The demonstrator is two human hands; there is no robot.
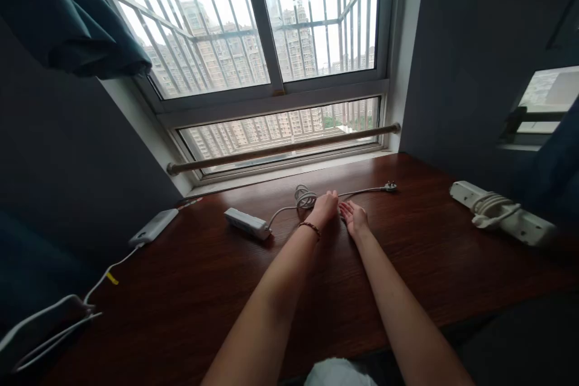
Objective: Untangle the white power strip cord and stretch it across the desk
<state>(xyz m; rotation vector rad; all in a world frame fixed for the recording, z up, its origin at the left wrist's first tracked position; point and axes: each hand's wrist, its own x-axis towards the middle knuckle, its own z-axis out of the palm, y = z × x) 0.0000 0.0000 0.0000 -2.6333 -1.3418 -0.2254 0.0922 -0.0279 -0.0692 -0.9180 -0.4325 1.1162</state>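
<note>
Beside both hands, left grip (326, 205) pinching cord (362, 192), lie three power strips.

Bare forearms — beaded bracelet (310, 227), left wrist

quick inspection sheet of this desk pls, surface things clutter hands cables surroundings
surface: dark wooden desk under a window.
job's things: white power strip with its cord partly coiled, plug lying at the far end.
clutter: second power strip at right with its cord wrapped round it; third strip at left edge.
hands: left hand on the cord by the coil, bracelet on wrist; right hand flat on the desk beside it, open.
cables: white lead runs off the left edge from the third strip.
surroundings: barred window, rod across the sill, dark curtain, tower blocks outside.
</note>
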